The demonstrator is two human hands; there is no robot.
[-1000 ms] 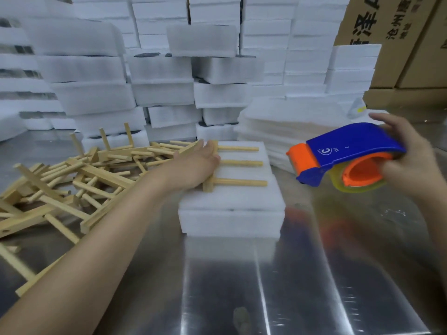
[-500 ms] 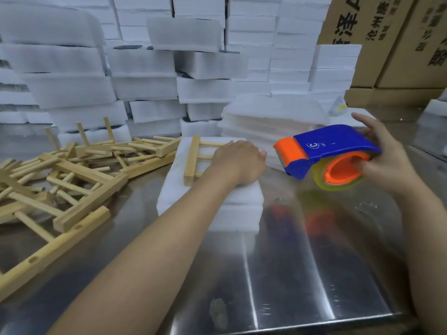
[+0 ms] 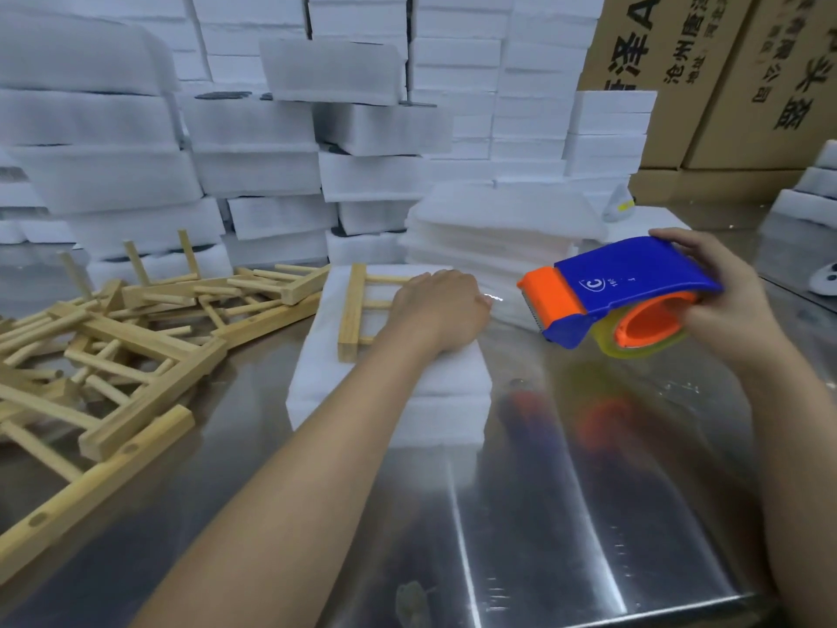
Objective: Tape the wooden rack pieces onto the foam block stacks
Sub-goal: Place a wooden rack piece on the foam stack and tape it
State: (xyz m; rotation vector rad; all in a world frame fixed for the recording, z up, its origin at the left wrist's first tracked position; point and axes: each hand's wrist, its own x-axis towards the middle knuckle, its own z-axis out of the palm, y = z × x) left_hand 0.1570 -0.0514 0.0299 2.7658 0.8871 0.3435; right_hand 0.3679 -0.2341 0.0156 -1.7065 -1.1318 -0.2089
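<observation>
On the steel surface (image 3: 589,491), the 2-layer foam stack (image 3: 389,401) is carrying 1 wooden rack piece (image 3: 355,310). Right of the stack, the tape dispenser (image 3: 611,292) is hovering, the right hand (image 3: 729,305) gripping its roll and shell. The left hand (image 3: 437,310) is pressing the rack piece down atop the stack, fingers bent; whether they are gripping, I cannot tell. Taping is seemingly starting: next, the dispenser's mouth needs landing on the stack's right side.

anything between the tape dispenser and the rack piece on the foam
Only the left hand, which lies over the right part of the rack piece, on the side facing the tape dispenser in the right hand. Nothing else visible.
</observation>
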